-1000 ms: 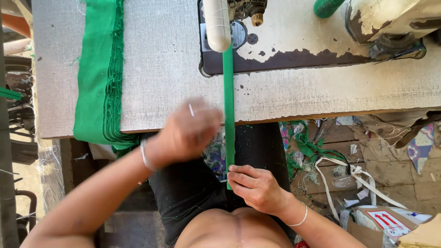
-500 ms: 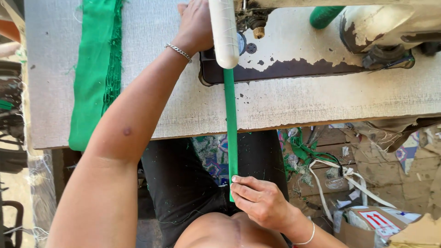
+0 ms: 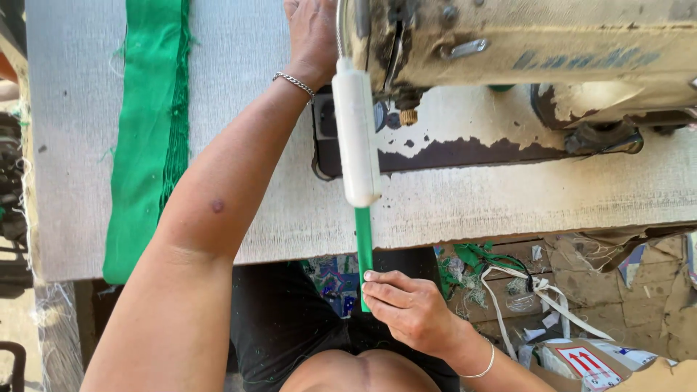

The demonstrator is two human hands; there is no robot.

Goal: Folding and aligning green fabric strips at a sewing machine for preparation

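Observation:
A narrow green fabric strip [image 3: 363,239] runs from under the sewing machine [image 3: 523,65] toward me, over the table's near edge. My right hand [image 3: 406,308] pinches the strip's near end below the table edge. My left hand [image 3: 314,33] reaches far forward and rests on the table beside the machine head; its fingers are cut off by the top of the view. A white tube lamp [image 3: 356,138] on the machine hides the strip's middle part.
A folded pile of green cloth [image 3: 145,131] lies along the left side of the grey table [image 3: 239,87]. Fabric scraps, white tape and cardboard boxes [image 3: 581,356] litter the floor at the right.
My left hand went from the table's near edge up to the machine head and stretched further forward. The view moved closer to the machine. My right hand keeps hold of the strip.

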